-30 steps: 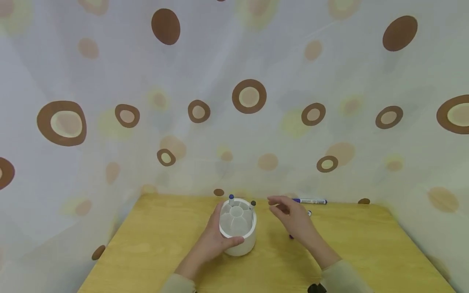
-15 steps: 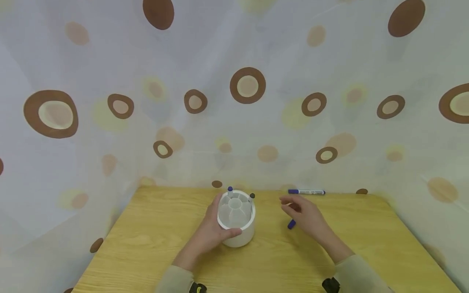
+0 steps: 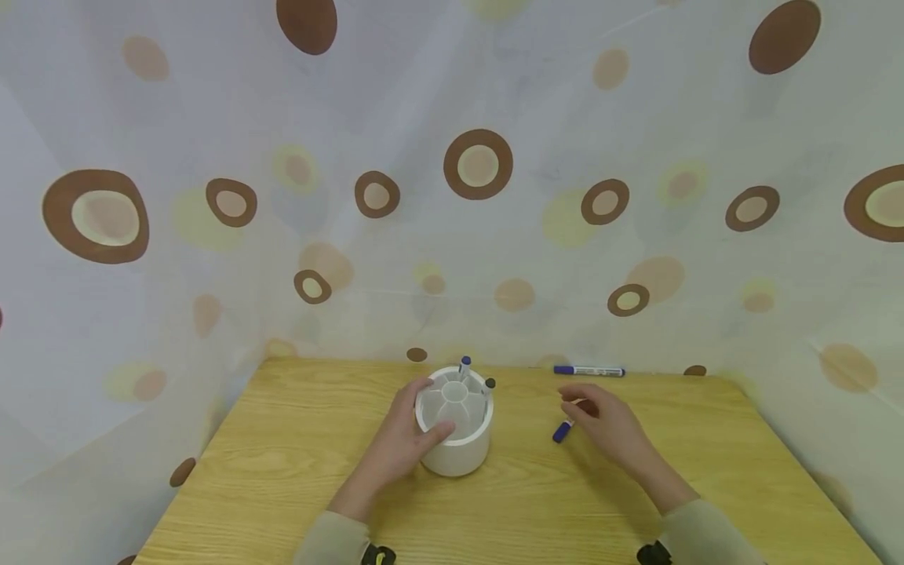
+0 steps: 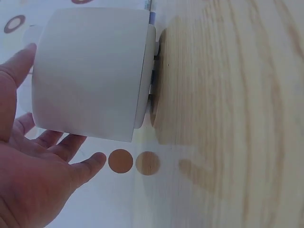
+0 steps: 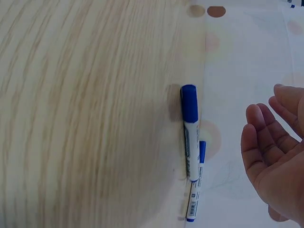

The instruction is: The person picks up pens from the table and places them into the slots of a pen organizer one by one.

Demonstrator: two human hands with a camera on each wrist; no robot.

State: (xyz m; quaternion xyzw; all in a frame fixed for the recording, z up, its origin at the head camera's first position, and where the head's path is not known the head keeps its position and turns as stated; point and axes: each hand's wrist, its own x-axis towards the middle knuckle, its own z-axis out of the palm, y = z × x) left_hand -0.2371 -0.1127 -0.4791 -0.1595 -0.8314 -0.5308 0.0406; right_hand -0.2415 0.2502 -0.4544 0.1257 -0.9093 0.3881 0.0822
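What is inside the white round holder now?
The white holder has two markers standing at its far side: a blue-capped marker and a black-capped marker. The near compartments look empty. The markers' lower parts are hidden by the wall.

The right hand (image 3: 607, 424) covers most of the near pen (image 3: 563, 431) (only its blue cap shows). The left wrist view cuts off the left hand (image 4: 33, 185).

My left hand (image 3: 399, 446) rests on a pen holder (image 3: 454, 431) of smooth, matt white plastic. The bench (image 3: 282, 463) under it is pale wood with a clear grain and a slight sheen. The marker (image 5: 190, 130) beside my right hand (image 3: 609, 428) has a glossy plastic barrel and blue cap, and the dotted curtain (image 3: 452, 157) behind is thin matt cloth.
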